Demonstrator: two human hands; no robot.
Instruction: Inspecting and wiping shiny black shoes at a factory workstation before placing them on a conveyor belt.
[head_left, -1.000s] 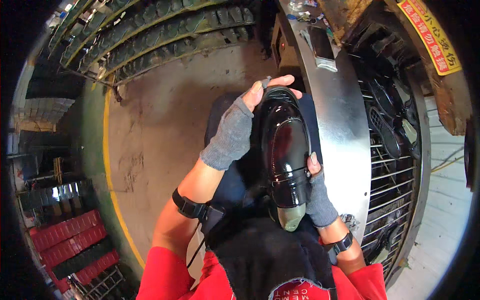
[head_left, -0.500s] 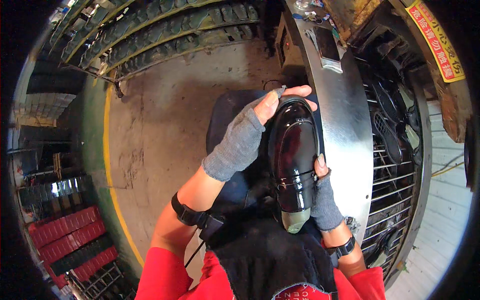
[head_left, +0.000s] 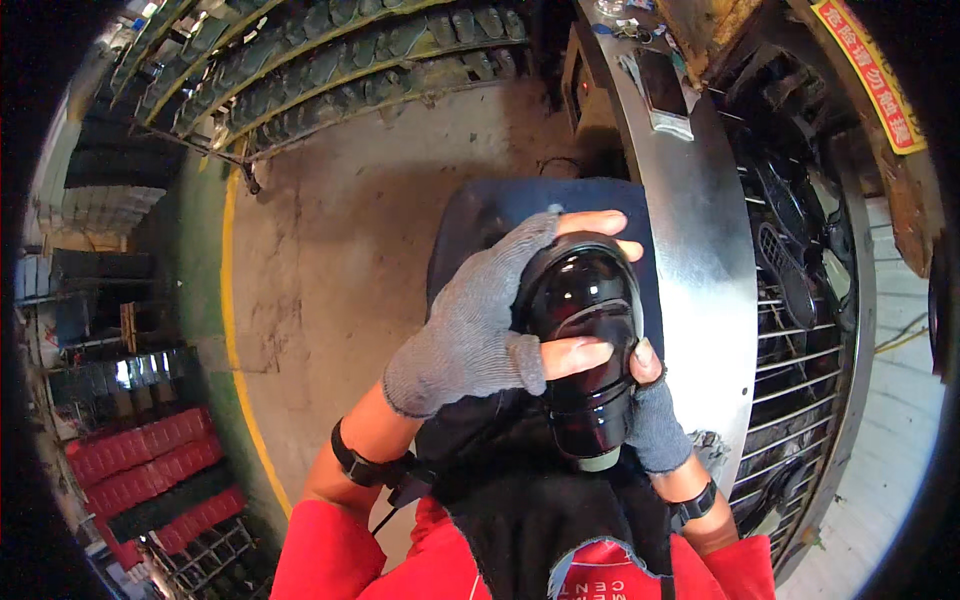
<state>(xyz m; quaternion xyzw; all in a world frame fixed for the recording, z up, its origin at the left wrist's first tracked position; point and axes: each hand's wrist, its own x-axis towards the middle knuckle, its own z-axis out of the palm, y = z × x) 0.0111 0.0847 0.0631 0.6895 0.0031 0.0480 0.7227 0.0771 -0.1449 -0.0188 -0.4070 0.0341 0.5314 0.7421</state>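
Note:
A glossy black leather shoe [head_left: 585, 290] is held over my lap, its toe pointing away from me. At the near end a bit of pale green shoe last [head_left: 600, 461] shows inside it. My left hand [head_left: 470, 320], in a grey fingerless glove, grips the toe half, with the thumb lying across the upper and the fingers round the far tip. My right hand [head_left: 655, 415], gloved the same way, holds the right side of the shoe, thumb up along its edge. The fingers of the right hand are hidden beneath the shoe.
To the right runs a metal bench [head_left: 695, 240] bearing a dark phone-like slab [head_left: 662, 85]. Beyond it, a barred rack [head_left: 790, 385] holds black shoes. Shelves of shoes or lasts [head_left: 370, 50] stand at the far left. Red ridged panels [head_left: 150, 455] are stacked at the left.
The shoe has come closer to me and its toe has tipped up. My left thumb has moved from the toe's edge onto the upper. Less of the last shows.

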